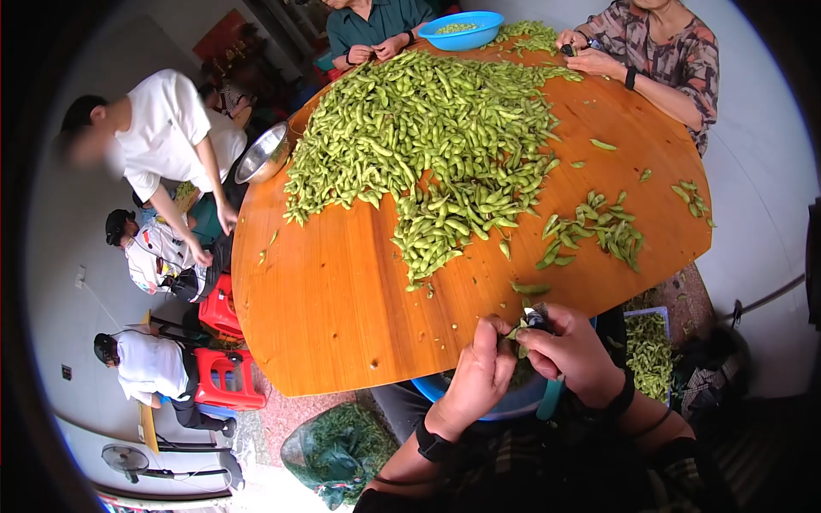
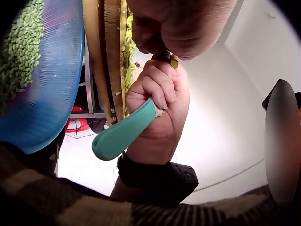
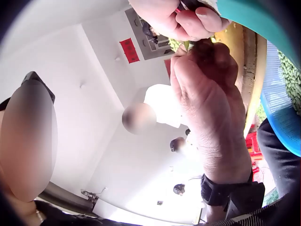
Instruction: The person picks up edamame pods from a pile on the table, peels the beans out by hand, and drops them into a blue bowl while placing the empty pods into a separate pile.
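Note:
At the near edge of the round wooden table (image 1: 308, 299), both hands meet over a green pod (image 1: 515, 330). My left hand (image 1: 481, 372) pinches the pod between thumb and fingers. My right hand (image 1: 575, 355) is curled round a tool with a teal handle (image 1: 551, 398), whose dark top shows near the thumb. In the left wrist view the teal handle (image 2: 124, 134) sticks out below the right hand's curled fingers. The right wrist view shows the pod's green tip (image 3: 186, 45) between the two hands. A large heap of pods (image 1: 428, 137) covers the table's far half.
Under the hands is a blue basket (image 2: 70, 80) with shelled beans. Small groups of pods (image 1: 611, 229) lie at the table's right. A crate of pods (image 1: 648, 350) stands at lower right, a green net bag (image 1: 338, 453) at lower left. Several people are around the table and room.

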The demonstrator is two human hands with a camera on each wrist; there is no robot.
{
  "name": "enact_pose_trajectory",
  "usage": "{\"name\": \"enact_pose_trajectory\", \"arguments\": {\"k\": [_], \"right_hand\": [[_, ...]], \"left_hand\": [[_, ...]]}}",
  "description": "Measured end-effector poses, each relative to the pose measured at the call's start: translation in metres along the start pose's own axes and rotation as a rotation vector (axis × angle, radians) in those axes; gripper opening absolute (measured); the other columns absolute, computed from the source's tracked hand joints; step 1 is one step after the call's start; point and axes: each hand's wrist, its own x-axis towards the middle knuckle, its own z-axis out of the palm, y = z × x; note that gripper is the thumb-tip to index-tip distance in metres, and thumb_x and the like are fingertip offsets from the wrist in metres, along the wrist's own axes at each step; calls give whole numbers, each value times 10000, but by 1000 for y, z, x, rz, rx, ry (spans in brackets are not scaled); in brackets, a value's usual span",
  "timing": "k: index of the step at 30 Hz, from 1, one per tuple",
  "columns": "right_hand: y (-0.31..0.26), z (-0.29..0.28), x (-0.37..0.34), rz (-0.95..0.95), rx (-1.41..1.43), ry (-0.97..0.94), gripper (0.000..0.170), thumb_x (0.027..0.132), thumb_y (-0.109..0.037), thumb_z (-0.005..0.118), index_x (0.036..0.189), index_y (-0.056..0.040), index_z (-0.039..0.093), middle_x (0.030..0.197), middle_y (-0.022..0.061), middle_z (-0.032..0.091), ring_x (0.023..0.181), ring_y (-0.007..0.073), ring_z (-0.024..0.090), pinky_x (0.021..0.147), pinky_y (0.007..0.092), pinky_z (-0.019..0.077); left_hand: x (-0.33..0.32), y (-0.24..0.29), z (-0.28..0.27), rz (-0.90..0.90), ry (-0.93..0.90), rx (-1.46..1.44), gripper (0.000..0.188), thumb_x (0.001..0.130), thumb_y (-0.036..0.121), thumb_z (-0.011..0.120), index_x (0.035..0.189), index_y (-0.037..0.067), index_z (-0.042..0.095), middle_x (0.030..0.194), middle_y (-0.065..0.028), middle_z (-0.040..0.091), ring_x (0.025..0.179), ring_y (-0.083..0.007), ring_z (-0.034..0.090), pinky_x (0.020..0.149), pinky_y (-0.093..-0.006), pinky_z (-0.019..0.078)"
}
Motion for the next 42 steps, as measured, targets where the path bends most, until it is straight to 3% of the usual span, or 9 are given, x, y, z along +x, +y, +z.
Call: {"name": "enact_pose_trajectory", "arguments": {"k": [3, 10, 12, 18, 26, 28, 30, 38, 42], "right_hand": [[-1, -1, 2, 25, 14, -10, 115, 917, -100, 611, 846, -54, 534, 578, -19, 492, 441, 44, 415, 415, 213, 280], [-13, -55, 28, -416, -635, 324, 139, 956, -144, 572, 879, -29, 563, 629, -14, 515, 526, 54, 472, 493, 238, 384], [-14, -77, 41, -513, -687, 381, 155, 966, -133, 546, 865, -16, 559, 621, -7, 502, 545, 53, 470, 505, 263, 393], [-21, -78, 35, -430, -574, 379, 145, 943, -58, 523, 1045, 1, 608, 668, -20, 501, 611, 58, 452, 544, 255, 389], [-19, -96, 37, -579, -868, 400, 219, 941, -85, 552, 1139, 5, 582, 697, 44, 546, 633, 106, 487, 590, 290, 434], [-25, -76, 30, -376, -490, 178, 314, 950, -80, 528, 1259, -27, 553, 702, -1, 543, 593, 66, 477, 541, 250, 418], [-19, -53, 29, -246, -323, 0, 390, 980, -89, 482, 1369, -64, 502, 723, -15, 553, 533, 34, 479, 493, 205, 418], [-13, -22, 26, -132, -354, -139, 124, 983, -98, 478, 944, -13, 559, 757, 23, 606, 549, 66, 583, 445, 204, 440], [-8, -21, 23, -171, -376, -132, 149, 975, -104, 491, 921, 8, 575, 725, 34, 629, 545, 79, 607, 437, 212, 457]], "left_hand": [[-1, -6, 2, -78, 52, -68, 194, 851, -70, 495, 1030, 0, 469, 895, -184, 548, 797, -395, 581, 709, -391, 487], [-9, 24, -24, -28, -219, 189, 161, 810, -77, 535, 937, 6, 587, 961, -184, 594, 845, -390, 621, 704, -419, 510], [0, 38, -36, 11, -149, 231, 204, 800, -85, 567, 972, -1, 639, 992, -143, 648, 909, -303, 660, 742, -366, 526], [69, -17, -59, -160, 327, 799, 214, 855, 87, 633, 1055, 14, 603, 1010, -218, 570, 735, -440, 633, 630, -508, 531], [69, -32, -64, -115, 304, 620, 109, 823, 42, 665, 926, 10, 648, 951, -189, 627, 756, -393, 646, 655, -431, 540], [57, -23, -52, -25, 294, 537, 114, 859, 44, 666, 963, -2, 662, 927, -150, 663, 672, -288, 669, 576, -351, 531], [49, -6, -35, -364, 213, -158, 161, 918, 51, 637, 1065, -13, 629, 830, -63, 666, 602, -110, 620, 484, -231, 463], [33, -9, -10, -240, 113, -371, 222, 946, -5, 575, 1162, -48, 609, 937, -54, 629, 684, -93, 639, 573, -206, 517], [29, -2, -7, -102, 97, -50, 276, 939, -25, 570, 1212, -34, 608, 952, -77, 612, 741, -109, 652, 644, -233, 541]]}}
